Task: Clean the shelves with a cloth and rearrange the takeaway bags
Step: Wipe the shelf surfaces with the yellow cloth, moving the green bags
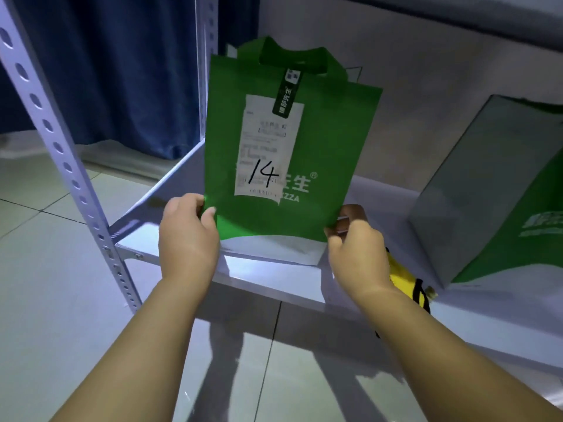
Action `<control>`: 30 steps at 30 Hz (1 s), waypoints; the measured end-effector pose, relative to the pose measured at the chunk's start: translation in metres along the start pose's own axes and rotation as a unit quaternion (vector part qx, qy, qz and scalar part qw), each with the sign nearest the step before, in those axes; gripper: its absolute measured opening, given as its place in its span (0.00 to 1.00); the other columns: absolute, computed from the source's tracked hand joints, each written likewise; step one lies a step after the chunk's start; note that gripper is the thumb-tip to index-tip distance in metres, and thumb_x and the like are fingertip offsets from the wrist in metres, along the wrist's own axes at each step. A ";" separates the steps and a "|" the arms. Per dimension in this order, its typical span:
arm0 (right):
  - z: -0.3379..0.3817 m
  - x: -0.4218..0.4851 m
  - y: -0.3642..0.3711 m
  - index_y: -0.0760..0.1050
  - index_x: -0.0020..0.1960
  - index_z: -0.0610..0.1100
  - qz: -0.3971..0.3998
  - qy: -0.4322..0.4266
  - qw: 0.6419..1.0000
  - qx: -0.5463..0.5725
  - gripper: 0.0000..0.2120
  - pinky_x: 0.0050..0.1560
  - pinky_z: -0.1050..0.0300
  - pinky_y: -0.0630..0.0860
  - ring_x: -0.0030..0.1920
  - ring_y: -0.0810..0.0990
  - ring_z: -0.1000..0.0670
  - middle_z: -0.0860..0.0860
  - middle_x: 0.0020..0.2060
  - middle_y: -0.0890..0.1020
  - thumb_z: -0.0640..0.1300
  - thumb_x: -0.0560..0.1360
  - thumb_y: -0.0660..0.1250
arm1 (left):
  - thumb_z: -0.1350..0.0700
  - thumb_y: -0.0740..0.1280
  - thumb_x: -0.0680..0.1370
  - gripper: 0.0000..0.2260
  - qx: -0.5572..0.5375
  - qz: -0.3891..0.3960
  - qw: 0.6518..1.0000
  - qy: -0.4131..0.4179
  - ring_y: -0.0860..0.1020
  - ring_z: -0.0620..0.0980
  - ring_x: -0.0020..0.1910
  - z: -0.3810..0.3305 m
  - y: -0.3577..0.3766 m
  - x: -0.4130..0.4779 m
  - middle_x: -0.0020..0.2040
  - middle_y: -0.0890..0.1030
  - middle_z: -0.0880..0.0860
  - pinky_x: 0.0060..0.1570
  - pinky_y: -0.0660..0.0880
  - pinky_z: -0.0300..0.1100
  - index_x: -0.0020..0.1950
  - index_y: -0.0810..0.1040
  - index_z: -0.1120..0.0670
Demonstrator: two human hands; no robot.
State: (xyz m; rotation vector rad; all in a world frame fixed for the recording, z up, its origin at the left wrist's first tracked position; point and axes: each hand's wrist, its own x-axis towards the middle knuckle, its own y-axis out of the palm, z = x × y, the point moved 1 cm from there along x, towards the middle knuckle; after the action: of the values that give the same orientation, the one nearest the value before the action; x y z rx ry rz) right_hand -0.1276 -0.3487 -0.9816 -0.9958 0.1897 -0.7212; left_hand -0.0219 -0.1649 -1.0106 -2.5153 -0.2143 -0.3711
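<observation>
A green takeaway bag (pixel 320 147) with a white receipt marked "14" stands upright on the white shelf (pixel 268 278), near its left end. My left hand (pixel 189 239) grips the bag's lower left corner. My right hand (pixel 353 242) pinches its lower right corner. A yellow cloth (pixel 402 278) with a black strap lies on the shelf just behind my right wrist, partly hidden by it. A second green and white takeaway bag (pixel 493 193) leans on the shelf at the right.
A perforated metal upright (pixel 61 153) frames the shelf's left front corner, and a second upright (pixel 207 56) stands at the back. The upper shelf's underside (pixel 457 13) hangs overhead. Blue curtain (pixel 122 71) and tiled floor (pixel 45 284) lie to the left.
</observation>
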 end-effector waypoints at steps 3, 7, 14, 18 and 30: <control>-0.010 0.014 0.000 0.67 0.58 0.44 -0.033 -0.019 0.999 0.015 0.11 0.39 0.50 0.75 0.44 0.78 0.39 0.44 0.45 0.79 0.37 0.76 0.60 | 0.64 0.60 0.76 0.08 -0.014 0.009 1.000 -0.001 0.67 0.52 0.43 -0.010 0.016 0.000 0.50 0.75 0.59 0.40 0.59 0.35 0.52 0.76 0.61; -0.021 0.040 -0.006 0.66 0.64 0.46 -0.012 0.010 0.998 0.061 0.18 0.51 0.48 0.77 0.52 0.80 0.41 0.45 0.54 0.80 0.43 0.76 0.65 | 0.66 0.60 0.74 0.18 -0.078 0.089 0.992 0.039 0.76 0.54 0.48 -0.021 0.045 0.008 0.54 0.78 0.56 0.47 0.70 0.38 0.62 0.75 0.56; -0.046 0.053 -0.020 0.55 0.75 0.48 0.040 0.022 0.999 -0.023 0.34 0.64 0.53 0.68 0.67 0.70 0.45 0.47 0.68 0.71 0.51 0.75 0.67 | 0.61 0.67 0.74 0.25 -0.122 0.130 0.981 0.082 0.73 0.56 0.62 -0.032 0.059 0.008 0.65 0.72 0.58 0.62 0.71 0.48 0.71 0.67 0.56; -0.064 0.037 -0.019 0.58 0.74 0.47 0.006 0.031 0.994 -0.102 0.36 0.65 0.53 0.65 0.67 0.67 0.44 0.46 0.68 0.68 0.56 0.72 0.69 | 0.57 0.69 0.75 0.24 -0.103 0.109 0.987 0.063 0.72 0.56 0.59 -0.028 0.050 -0.001 0.64 0.70 0.58 0.55 0.69 0.41 0.69 0.68 0.55; -0.102 -0.012 0.005 0.61 0.72 0.53 0.042 0.031 0.969 -0.242 0.32 0.53 0.48 0.73 0.54 0.73 0.39 0.43 0.54 0.76 0.64 0.72 0.56 | 0.52 0.67 0.76 0.14 -0.055 0.148 0.985 0.070 0.74 0.58 0.53 -0.019 0.051 -0.016 0.59 0.73 0.56 0.50 0.67 0.41 0.60 0.76 0.54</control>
State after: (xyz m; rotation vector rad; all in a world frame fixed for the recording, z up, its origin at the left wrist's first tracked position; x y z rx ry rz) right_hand -0.1813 -0.4102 -1.0439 -1.4208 0.4761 -0.6402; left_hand -0.0295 -0.2187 -1.0272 -2.5637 0.2397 -0.4460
